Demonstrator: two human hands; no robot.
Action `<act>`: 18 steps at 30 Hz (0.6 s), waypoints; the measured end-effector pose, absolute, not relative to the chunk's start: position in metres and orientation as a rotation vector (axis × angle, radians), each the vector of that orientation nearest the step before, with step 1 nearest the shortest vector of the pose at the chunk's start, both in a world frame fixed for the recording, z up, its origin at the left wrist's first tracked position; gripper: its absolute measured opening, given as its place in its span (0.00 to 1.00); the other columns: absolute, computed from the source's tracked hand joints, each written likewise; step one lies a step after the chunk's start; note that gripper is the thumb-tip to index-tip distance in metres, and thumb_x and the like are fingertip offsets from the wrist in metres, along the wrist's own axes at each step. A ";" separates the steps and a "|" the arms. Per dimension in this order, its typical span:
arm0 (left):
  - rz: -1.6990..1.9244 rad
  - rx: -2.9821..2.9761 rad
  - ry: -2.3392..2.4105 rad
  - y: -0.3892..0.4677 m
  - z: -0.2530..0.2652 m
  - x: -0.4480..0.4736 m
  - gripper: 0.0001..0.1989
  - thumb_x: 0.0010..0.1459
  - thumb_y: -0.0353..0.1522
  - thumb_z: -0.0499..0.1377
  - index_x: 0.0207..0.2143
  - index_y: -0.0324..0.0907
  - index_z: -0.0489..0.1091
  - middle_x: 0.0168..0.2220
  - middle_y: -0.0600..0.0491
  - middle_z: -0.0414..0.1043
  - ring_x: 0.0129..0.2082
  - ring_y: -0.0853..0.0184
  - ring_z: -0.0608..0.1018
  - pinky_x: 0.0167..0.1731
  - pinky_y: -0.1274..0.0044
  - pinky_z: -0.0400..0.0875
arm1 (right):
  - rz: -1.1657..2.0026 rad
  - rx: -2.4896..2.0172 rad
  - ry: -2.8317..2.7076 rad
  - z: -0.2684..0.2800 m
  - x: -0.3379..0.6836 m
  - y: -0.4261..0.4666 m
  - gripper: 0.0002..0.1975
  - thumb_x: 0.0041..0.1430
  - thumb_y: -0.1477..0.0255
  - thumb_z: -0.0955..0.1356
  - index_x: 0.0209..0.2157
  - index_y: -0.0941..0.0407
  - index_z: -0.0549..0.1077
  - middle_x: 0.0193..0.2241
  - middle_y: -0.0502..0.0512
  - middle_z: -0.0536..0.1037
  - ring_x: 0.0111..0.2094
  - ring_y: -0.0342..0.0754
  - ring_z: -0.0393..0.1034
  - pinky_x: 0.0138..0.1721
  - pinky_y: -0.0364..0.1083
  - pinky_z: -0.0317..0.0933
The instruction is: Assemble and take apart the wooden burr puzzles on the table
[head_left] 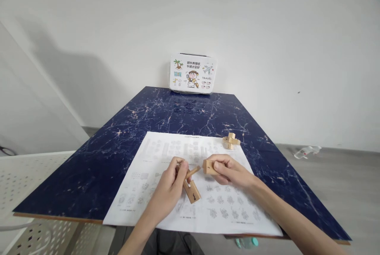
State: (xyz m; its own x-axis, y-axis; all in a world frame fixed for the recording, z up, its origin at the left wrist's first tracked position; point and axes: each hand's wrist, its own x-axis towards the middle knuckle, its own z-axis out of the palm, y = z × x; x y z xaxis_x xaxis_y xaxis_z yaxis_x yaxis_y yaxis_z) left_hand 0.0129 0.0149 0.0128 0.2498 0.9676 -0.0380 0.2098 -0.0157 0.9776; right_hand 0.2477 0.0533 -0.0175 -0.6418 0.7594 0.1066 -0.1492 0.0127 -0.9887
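gripping a dark-marked wooden block [193, 195] and a slim wooden piece [193, 172], the left hand [170, 187] was closed above the middle of the paper sheet [231, 224]. the right hand [229, 171] held a second block [209, 167] just beside the slim piece's tip. a wooden cross [230, 141] lay at the sheet's far right corner, a white case [192, 73] standing at the table's [178, 120] far edge.

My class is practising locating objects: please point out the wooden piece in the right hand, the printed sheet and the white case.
Wooden piece [209, 167] in the right hand [229, 170]: head view, face with dark mark.
Printed sheet [237, 206]: head view, lower right part.
White case [192, 74]: head view, middle of its front.
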 end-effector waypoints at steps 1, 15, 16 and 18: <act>0.886 1.481 1.160 0.014 0.013 0.014 0.19 0.71 0.49 0.49 0.37 0.45 0.63 0.29 0.56 0.67 0.28 0.66 0.69 0.32 0.75 0.62 | 1.719 -0.622 -1.620 -0.017 0.247 0.053 0.19 0.69 0.53 0.68 0.41 0.56 0.74 0.15 0.38 0.60 0.15 0.37 0.45 0.18 0.40 0.43; 0.741 1.577 0.986 0.011 0.015 0.023 0.20 0.73 0.50 0.45 0.37 0.46 0.59 0.27 0.59 0.56 0.25 0.68 0.59 0.27 0.75 0.54 | 1.857 -0.464 -1.625 -0.023 0.244 0.053 0.16 0.65 0.58 0.73 0.47 0.54 0.78 0.19 0.41 0.67 0.16 0.36 0.54 0.17 0.38 0.49; 0.731 1.585 0.974 0.011 0.015 0.023 0.20 0.73 0.50 0.45 0.37 0.46 0.59 0.27 0.59 0.56 0.25 0.68 0.59 0.27 0.75 0.54 | 1.873 -0.447 -1.620 -0.024 0.244 0.053 0.16 0.64 0.58 0.73 0.47 0.54 0.78 0.20 0.42 0.68 0.16 0.36 0.55 0.17 0.38 0.50; 0.728 1.600 0.954 0.010 0.014 0.024 0.20 0.73 0.50 0.44 0.36 0.46 0.59 0.27 0.59 0.57 0.26 0.68 0.60 0.28 0.75 0.55 | 1.895 -0.453 -1.630 -0.024 0.243 0.053 0.16 0.63 0.57 0.74 0.45 0.55 0.78 0.21 0.43 0.70 0.16 0.36 0.56 0.17 0.38 0.50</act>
